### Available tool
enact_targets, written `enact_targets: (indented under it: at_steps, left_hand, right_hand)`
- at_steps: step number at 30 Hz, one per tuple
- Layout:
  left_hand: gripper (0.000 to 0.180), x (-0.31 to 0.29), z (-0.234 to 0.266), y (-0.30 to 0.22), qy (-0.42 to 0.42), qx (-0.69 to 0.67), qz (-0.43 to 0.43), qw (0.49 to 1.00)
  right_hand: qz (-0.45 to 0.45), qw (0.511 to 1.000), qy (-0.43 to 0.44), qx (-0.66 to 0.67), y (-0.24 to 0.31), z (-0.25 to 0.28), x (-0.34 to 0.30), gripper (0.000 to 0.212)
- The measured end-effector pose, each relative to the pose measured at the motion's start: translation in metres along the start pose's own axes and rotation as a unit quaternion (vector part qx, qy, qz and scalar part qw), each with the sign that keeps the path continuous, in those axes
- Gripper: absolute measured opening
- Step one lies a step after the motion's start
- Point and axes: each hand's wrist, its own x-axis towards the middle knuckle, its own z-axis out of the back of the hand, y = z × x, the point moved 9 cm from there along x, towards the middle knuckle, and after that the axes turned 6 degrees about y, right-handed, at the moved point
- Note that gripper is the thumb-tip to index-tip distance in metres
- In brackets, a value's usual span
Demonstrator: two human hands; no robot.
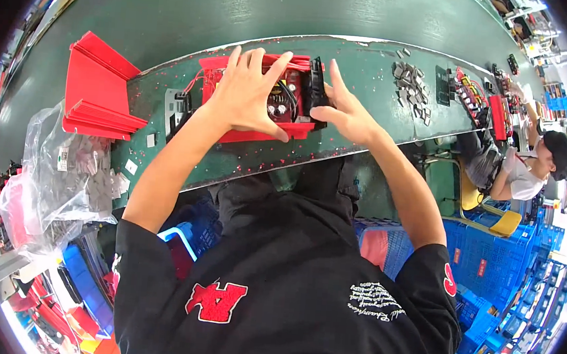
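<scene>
A red open-topped case (239,135) lies on the green bench in front of me, with a circuit board (278,103), wires and yellow parts inside. My left hand (248,96) spans its left half, fingers over the far wall and thumb against the near wall, gripping it across. At the case's right end stands a black end panel (316,86). My right hand (350,113) has its thumb on the panel's near part and its index finger raised beyond; the other fingers are partly hidden behind the panel. Another panel (174,110), grey and black, sits left of the case, beside red wires.
Red channel-shaped covers (94,89) are stacked on the bench's left end above a clear plastic bag (63,180). Small dark pieces (412,87) lie in a heap at right. Farther right a seated co-worker (531,163) handles similar red units. Blue crates (490,260) stand below.
</scene>
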Motion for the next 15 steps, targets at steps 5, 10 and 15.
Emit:
enact_targets:
  at_steps: [5, 10, 15]
  left_hand:
    - [0.138, -0.001, -0.002, 0.0, 0.009, 0.027, 0.023, 0.999]
    - [0.136, 0.002, 0.001, -0.004, -0.048, 0.034, -0.005, 0.998]
    - [0.133, -0.028, 0.038, -0.002, -0.153, 0.067, -0.008, 0.986]
  right_hand:
    - [0.028, 0.938, 0.004, -0.345, 0.011, -0.019, -0.008, 0.118]
    - [0.036, 0.922, -0.107, -0.37, 0.011, -0.004, -0.01, 0.102]
    - [0.169, 0.908, -0.351, -0.152, 0.07, -0.054, -0.057, 0.044]
